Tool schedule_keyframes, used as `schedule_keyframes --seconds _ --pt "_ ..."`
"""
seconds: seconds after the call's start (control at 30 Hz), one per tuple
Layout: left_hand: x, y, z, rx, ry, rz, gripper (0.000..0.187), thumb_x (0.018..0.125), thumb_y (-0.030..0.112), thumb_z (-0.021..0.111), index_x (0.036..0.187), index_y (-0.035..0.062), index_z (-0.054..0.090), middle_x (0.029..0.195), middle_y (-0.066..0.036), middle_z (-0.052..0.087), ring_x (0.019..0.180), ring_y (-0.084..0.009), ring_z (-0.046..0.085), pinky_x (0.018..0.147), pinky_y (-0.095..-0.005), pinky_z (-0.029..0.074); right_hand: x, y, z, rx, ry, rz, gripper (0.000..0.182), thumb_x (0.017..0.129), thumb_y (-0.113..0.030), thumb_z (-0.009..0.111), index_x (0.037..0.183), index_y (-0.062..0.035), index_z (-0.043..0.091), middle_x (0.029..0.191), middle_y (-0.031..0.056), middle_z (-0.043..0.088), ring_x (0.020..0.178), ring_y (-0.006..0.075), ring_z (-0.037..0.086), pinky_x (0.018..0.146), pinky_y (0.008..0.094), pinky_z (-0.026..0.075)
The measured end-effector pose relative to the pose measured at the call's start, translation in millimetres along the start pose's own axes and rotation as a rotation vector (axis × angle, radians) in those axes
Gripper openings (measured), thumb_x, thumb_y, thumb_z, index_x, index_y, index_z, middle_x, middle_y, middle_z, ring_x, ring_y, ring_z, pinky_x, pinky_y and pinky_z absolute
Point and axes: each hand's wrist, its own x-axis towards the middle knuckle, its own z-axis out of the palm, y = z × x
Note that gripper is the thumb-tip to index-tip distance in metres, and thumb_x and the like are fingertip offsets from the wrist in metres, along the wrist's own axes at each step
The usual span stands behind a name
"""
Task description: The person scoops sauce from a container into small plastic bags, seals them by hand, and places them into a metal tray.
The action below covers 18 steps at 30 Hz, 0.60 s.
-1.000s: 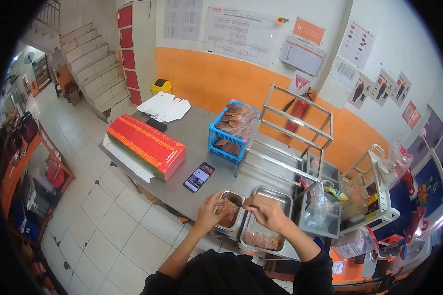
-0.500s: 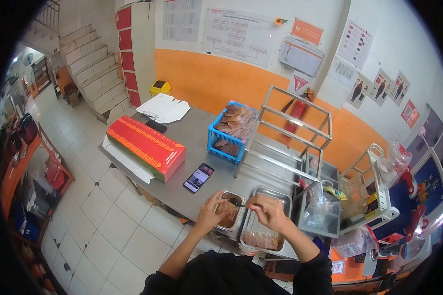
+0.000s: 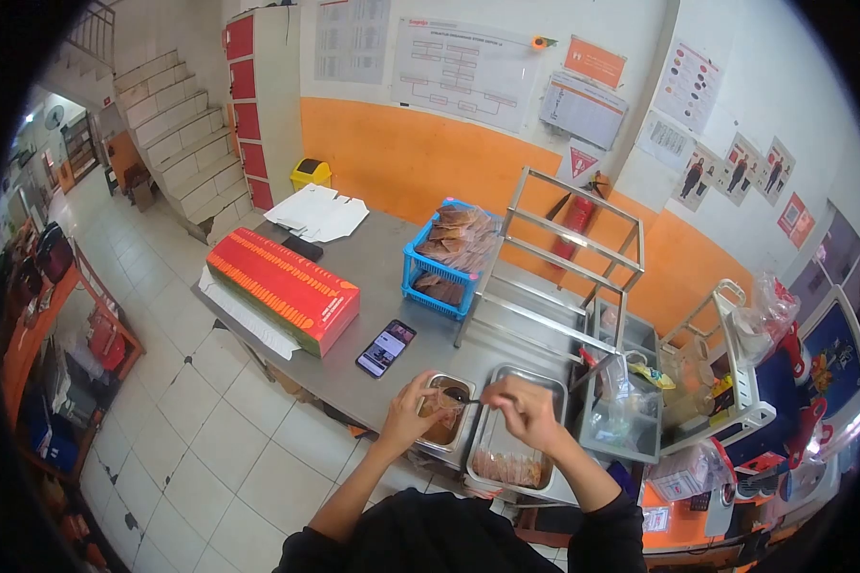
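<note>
My left hand point(image 3: 412, 414) pinches a small clear plastic bag point(image 3: 438, 405) over a steel container point(image 3: 470, 426) of brown sauce. In my right hand point(image 3: 527, 414) is the handle of a dark spoon point(image 3: 457, 394), its bowl at the bag's mouth. Whether the bowl carries any sauce is too small to tell. Just right of the container lies a larger steel tray point(image 3: 508, 435), partly under my right hand. Several filled plastic packets point(image 3: 508, 468) are lined up along its near end.
A phone point(image 3: 386, 349) lies on the steel table point(image 3: 382, 277), near a red box point(image 3: 287, 286). Behind stand a blue two-tier basket point(image 3: 440, 277) of brown packets and a metal frame rack point(image 3: 554, 244). Grey bins point(image 3: 621, 430) and a white shelf rack point(image 3: 726, 382) are at the right.
My right hand has tilted a little, and the spoon has shifted slightly at the bag's mouth. My left hand keeps its hold on the bag, nearly unmoved.
</note>
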Motion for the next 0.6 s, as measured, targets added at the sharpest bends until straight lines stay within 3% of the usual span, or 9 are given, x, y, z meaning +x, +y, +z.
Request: schedule_keyframes --seconds 0.1,0.23,0.37,0.47,0.53,0.6 --pt "-0.2 -3.1 -0.9 0.014 0.004 0.036 0.074 0.072 0.017 0.082 0.135 0.0073 0.045 0.103 -0.013 0.07 0.109 -0.0325 0.061 0.094 -0.0406 0.046 -3.2 9.1 -2.5 0.138 0.182 0.323 0.027 0.101 -0.014 0.048 0.086 0.0054 0.06 0.081 0.012 0.065 0.068 0.0156 0.061 0.06 0.0267 0.048" --pt "-4.9 -6.2 -4.5 0.025 0.002 0.026 0.074 0.072 0.017 0.083 0.135 0.0076 0.045 0.103 -0.012 0.071 0.107 -0.0319 0.062 0.093 -0.0398 0.047 -25.5 52.4 0.2 0.458 0.55 0.6 0.039 0.103 -0.034 0.046 0.087 -0.0018 0.061 0.08 0.0065 0.064 0.064 0.0117 0.057 0.063 0.0247 0.045" --pt "-14.4 -13.8 -13.3 0.048 0.045 0.047 0.074 0.071 0.016 0.083 0.134 0.0073 0.046 0.101 -0.011 0.07 0.103 -0.0299 0.063 0.093 -0.0397 0.047 -78.7 92.4 11.9 0.788 0.916 0.769 0.038 0.101 -0.038 0.051 0.085 -0.0043 0.059 0.078 0.0051 0.061 0.066 0.0106 0.055 0.062 0.0234 0.043" --pt "-19.0 -21.4 -17.3 0.054 0.118 0.081 0.072 0.071 0.014 0.083 0.133 0.0064 0.046 0.097 -0.011 0.07 0.097 -0.0263 0.066 0.088 -0.0378 0.049 -124.8 104.2 44.2 0.769 0.969 0.813 0.036 0.1 -0.037 0.053 0.089 -0.004 0.063 0.084 0.0077 0.065 0.07 0.0117 0.058 0.066 0.0239 0.045" --pt "-17.8 -19.8 -18.6 0.013 0.152 0.077 0.07 0.071 0.013 0.083 0.132 0.0056 0.047 0.095 -0.011 0.069 0.093 -0.0237 0.067 0.084 -0.0356 0.051 -133.9 92.1 67.6 0.847 0.762 0.924 0.035 0.099 -0.035 0.053 0.094 -0.0032 0.066 0.097 0.01 0.068 0.086 0.015 0.063 0.073 0.0263 0.048" --pt "-14.7 -8.5 -18.0 -0.055 0.165 0.056 0.069 0.071 0.01 0.083 0.13 0.0048 0.048 0.093 -0.011 0.068 0.089 -0.0212 0.068 0.08 -0.0331 0.053 -137.4 96.6 89.4 0.863 0.406 0.896 0.036 0.098 -0.032 0.051 0.106 -0.0004 0.068 0.11 0.0112 0.069 0.099 0.0189 0.064 0.08 0.0286 0.049"
